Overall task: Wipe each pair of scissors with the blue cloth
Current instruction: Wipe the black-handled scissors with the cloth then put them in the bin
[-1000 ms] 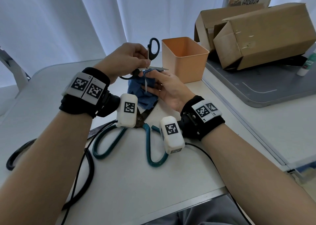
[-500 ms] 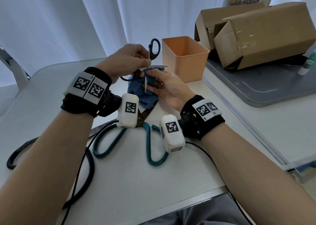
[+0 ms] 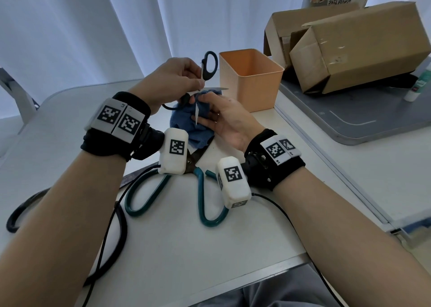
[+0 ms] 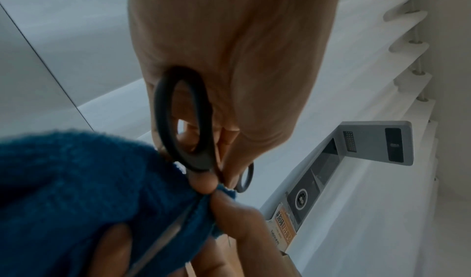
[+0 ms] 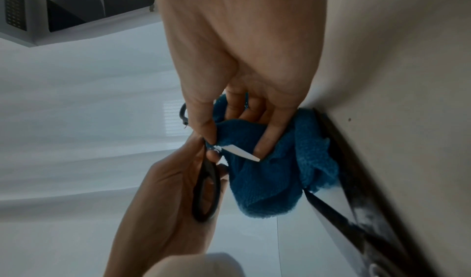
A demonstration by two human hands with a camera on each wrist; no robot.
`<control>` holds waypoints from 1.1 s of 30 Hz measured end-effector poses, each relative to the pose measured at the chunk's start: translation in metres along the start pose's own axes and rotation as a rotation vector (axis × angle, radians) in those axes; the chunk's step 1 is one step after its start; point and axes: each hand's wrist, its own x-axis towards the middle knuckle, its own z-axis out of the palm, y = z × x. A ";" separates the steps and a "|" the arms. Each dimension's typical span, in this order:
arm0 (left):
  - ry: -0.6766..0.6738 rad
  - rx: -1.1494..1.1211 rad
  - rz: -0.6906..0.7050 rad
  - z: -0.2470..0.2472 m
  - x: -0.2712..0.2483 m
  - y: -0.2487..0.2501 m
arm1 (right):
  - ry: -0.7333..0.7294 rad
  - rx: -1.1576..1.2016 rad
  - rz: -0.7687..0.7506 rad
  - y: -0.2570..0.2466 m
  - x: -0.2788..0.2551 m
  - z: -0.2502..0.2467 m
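Holding, item one: my left hand [image 3: 172,80], grip closed by thumb and fingertips on the small black-handled scissors [image 3: 208,70] just above the pivot, one handle loop standing upright above my knuckles, the other loop low beside my palm.

Item two: my right hand [image 3: 224,118], grip pinching the blue cloth [image 3: 186,120] around the root of one blade, thumb and forefinger meeting right at the pivot, the remaining fingers spread under the bunched cloth.

Blades: parted wide. One points down toward me from the pivot, bare tip showing against the cloth; the other runs level to the right, toward the orange bin [image 3: 250,78].

Governing relation: the pinched blade's long axis runs away from my left grip, so I judge the wipe should travel pivot to tip, the right hand being the nearer.

Lying on the surface [image 3: 233,241] beneath both wrists: large teal-handled scissors [image 3: 200,195], blades partly under the hanging cloth, apparently unwiped as yet.

Farther right: cardboard boxes [image 3: 359,45].
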 end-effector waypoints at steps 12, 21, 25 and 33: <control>0.007 -0.010 -0.009 -0.003 -0.001 0.000 | -0.015 -0.043 0.010 0.000 -0.002 0.002; 0.099 -0.065 0.014 -0.009 0.001 0.000 | -0.038 -0.055 0.043 -0.001 -0.003 0.004; 0.035 -0.037 -0.006 -0.003 -0.001 0.001 | -0.006 -0.025 0.019 -0.001 -0.002 0.002; 0.112 -0.074 0.012 -0.008 0.001 0.000 | -0.020 -0.058 0.038 -0.002 -0.004 0.004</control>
